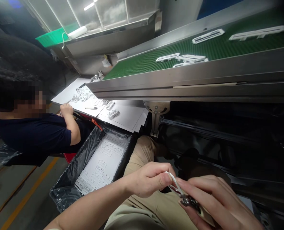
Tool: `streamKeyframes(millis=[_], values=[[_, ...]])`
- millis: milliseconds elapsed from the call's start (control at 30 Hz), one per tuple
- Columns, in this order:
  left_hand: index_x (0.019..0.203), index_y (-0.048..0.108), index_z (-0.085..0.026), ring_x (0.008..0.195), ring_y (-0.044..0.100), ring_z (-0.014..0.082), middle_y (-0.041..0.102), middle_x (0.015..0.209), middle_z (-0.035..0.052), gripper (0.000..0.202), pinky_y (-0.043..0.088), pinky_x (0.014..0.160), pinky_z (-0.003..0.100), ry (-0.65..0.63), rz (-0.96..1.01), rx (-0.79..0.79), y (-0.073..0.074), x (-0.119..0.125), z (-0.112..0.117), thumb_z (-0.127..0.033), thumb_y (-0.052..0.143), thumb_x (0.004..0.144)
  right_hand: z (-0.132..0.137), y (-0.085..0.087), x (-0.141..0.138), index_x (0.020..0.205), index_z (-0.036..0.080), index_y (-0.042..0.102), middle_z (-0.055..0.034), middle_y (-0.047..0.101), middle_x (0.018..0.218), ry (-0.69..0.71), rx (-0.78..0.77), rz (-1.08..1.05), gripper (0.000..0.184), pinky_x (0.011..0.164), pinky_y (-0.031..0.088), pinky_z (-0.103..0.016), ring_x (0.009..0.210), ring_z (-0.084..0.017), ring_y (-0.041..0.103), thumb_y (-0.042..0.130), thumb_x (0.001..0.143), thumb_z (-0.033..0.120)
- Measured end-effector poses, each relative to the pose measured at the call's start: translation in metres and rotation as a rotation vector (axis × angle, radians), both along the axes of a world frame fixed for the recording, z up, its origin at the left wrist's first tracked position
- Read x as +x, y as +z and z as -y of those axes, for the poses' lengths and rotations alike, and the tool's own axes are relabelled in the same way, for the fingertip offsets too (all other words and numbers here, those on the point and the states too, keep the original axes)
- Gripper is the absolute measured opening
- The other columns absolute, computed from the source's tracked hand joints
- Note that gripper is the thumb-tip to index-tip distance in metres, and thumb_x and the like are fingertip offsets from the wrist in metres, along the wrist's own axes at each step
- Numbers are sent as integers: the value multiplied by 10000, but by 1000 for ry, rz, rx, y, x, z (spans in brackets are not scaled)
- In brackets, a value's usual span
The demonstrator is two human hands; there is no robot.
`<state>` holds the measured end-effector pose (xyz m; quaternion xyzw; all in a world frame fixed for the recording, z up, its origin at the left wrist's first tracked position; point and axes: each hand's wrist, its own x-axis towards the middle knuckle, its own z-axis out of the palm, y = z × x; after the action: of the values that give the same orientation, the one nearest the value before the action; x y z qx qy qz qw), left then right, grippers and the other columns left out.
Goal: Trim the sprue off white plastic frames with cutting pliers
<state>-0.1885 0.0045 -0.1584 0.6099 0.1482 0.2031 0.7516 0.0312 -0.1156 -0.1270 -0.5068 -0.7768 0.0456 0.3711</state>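
My left hand is closed, its thumb and fingers pinching one end of a thin white plastic frame above my lap. Against the frame's other end sits a small hand tool with a dark metal head and what looks like a pale handle, gripped in my right hand. My right index fingertip also touches the frame. The tool's exact kind is hard to make out, as my fingers cover much of it.
White frames lie on a green conveyor belt overhead. Left of my knees, a bin lined with black plastic holds a white sheet with rows of parts. A co-worker sits at a white table bearing parts and a knife-like tool.
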Motion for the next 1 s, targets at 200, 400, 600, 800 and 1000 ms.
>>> streamKeyframes(millis=[200,400,600,800,1000], values=[[1001,689,-155,737,533,128,590,815,6,564,449,726,271,1,28,18,-2,0,-2,-686,585,1158,3,-7,-4,1452,238,733,-39,704,1226,-106,-30,-33,320,1020,521,-278,1137,-146,640,704,1133,228],[982,672,-155,728,535,130,581,796,8,576,448,722,276,5,46,7,-5,-1,-1,-696,579,1157,0,-6,1,1478,251,725,-36,708,1212,-52,-24,9,347,999,542,-261,1132,-144,653,707,1132,270],[1030,705,-134,724,581,126,627,883,45,629,482,696,272,38,64,-1,-1,2,-1,-746,597,1127,1,-11,-4,1332,265,746,-25,747,1182,-205,-44,-43,265,978,583,-259,1073,-143,740,690,1150,450],[1158,716,-130,1012,765,221,786,1225,182,623,617,909,354,81,179,-32,1,6,6,-728,539,1158,1,-8,-4,1305,270,745,-25,762,1202,-283,-13,-76,195,986,605,-280,1042,-158,752,710,1143,374],[1474,699,-151,1343,738,316,743,1435,212,520,603,1158,486,186,212,244,3,5,8,-572,567,1198,-2,2,-14,1306,224,769,-19,757,1189,-372,59,-76,206,1045,549,-257,1040,-126,723,763,1103,191]])
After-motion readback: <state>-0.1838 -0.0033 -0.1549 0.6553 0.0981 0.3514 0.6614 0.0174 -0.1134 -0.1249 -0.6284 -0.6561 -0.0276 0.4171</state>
